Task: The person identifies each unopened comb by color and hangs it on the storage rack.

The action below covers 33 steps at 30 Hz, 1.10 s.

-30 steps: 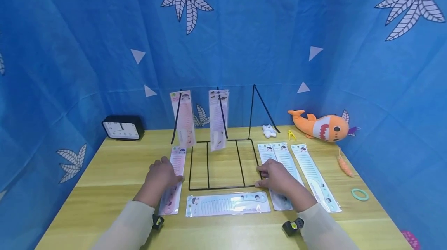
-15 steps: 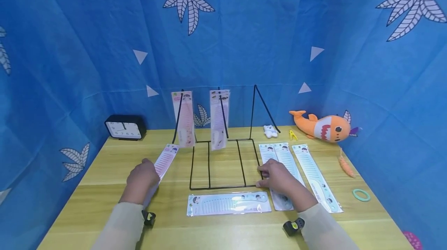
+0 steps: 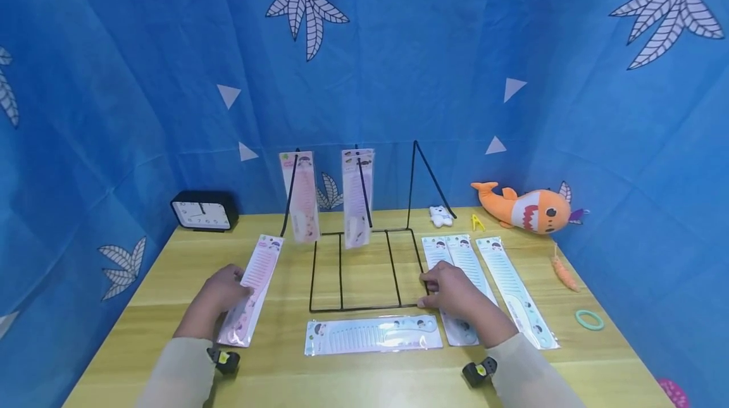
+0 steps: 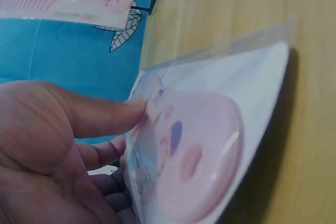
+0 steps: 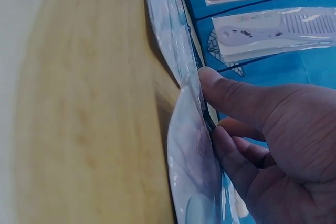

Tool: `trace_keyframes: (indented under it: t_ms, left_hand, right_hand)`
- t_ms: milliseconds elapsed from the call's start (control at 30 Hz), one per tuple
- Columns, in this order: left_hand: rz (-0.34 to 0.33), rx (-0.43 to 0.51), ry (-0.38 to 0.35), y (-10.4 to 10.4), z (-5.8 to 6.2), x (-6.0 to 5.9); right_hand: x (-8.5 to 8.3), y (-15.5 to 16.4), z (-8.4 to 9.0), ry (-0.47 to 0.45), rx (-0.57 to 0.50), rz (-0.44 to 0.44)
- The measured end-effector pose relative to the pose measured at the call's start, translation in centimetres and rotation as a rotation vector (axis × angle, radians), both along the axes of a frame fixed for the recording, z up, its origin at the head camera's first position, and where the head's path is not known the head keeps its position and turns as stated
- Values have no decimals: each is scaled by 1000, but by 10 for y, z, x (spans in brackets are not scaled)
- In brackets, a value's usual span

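My left hand [image 3: 224, 288] pinches a packaged pink comb [image 3: 261, 272] by its long left edge, left of the black wire rack [image 3: 340, 275]. In the left wrist view the thumb lies on the clear wrapper, fingers behind, and the comb's handle end [image 4: 205, 150] tilts above the wood. My right hand [image 3: 452, 288] grips the rack's right side bar near the front corner, thumb and fingers curled at the wire. From the rack's left hook hangs another pink comb [image 3: 300, 202]; a purple comb pack [image 3: 357, 205] hangs on the middle one. Nothing hangs on the right hook.
One blue-purple comb [image 3: 373, 335] lies crosswise before the rack. Blue combs [image 3: 464, 253] lie to its right, partly under my right hand, with another blue comb [image 3: 515, 291] beyond. A clock [image 3: 202, 212], an orange plush shark [image 3: 532, 209] and a green ring [image 3: 589, 319] stand around.
My left hand has moved left with the pink comb, away from the rack, and the comb now slants. The right hand has kept its place on the rack.
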<state>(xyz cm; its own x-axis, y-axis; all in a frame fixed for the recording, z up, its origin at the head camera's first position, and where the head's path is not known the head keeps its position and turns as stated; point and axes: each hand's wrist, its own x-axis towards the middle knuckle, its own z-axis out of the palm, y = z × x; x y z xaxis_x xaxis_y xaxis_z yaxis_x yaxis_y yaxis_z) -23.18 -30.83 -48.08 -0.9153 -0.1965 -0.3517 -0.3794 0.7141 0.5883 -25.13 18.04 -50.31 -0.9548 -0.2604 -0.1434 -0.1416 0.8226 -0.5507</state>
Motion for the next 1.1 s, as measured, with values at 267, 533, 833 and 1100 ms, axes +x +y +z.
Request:
trace_keyframes:
  t_ms: [267, 533, 833, 1100]
  left_hand:
    - [13, 129, 6, -12, 3, 6]
    - [126, 341, 98, -33, 24, 13]
    - [45, 761, 483, -40, 28, 23]
    - [-545, 1042, 585, -30, 21, 29]
  right_hand:
    - [-1, 0, -1, 2, -6, 4]
    - [-1, 0, 2, 10, 7, 12]
    - [0, -1, 2, 15, 3, 7]
    - [2, 0, 1, 17, 3, 7]
